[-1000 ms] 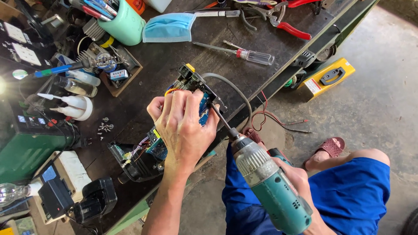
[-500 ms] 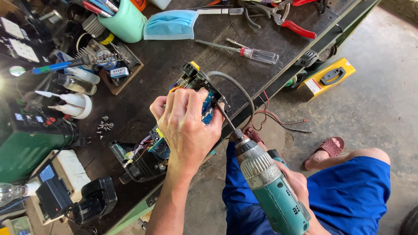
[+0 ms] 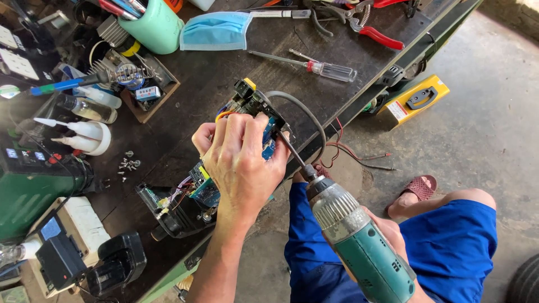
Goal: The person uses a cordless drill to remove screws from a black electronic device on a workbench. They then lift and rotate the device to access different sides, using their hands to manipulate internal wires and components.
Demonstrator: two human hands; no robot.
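Over the last second little has moved: the left hand (image 3: 241, 163) stays clamped over the blue-and-green circuit board assembly (image 3: 255, 120) near the front edge of the dark, stained surface (image 3: 224, 73), and the teal cordless screwdriver with its grey chuck (image 3: 359, 241) keeps its long dark bit angled up into the right side of the board. The view has drifted only slightly; the bit tip sits at the same spot on the board as before, so the driving at that point appears, by my judgement, to be ongoing rather than finished.

The left fingers (image 3: 247, 126) are curled and pressed together over the top of the board, pinning it down, with the thumb tucked at the near side. The right hand (image 3: 393, 235) is mostly hidden behind the tool body; its fingers wrap the grip, though I cannot tell whether the trigger is pressed.

A grey cable (image 3: 306, 109) arcs from the board toward the front edge. Just left of the hand, small loose screws (image 3: 128, 164) lie scattered. Toward the far edge rest a clear-handled screwdriver (image 3: 320, 67), a light blue face mask (image 3: 216, 31) and a mint-green cup of tools (image 3: 157, 25).
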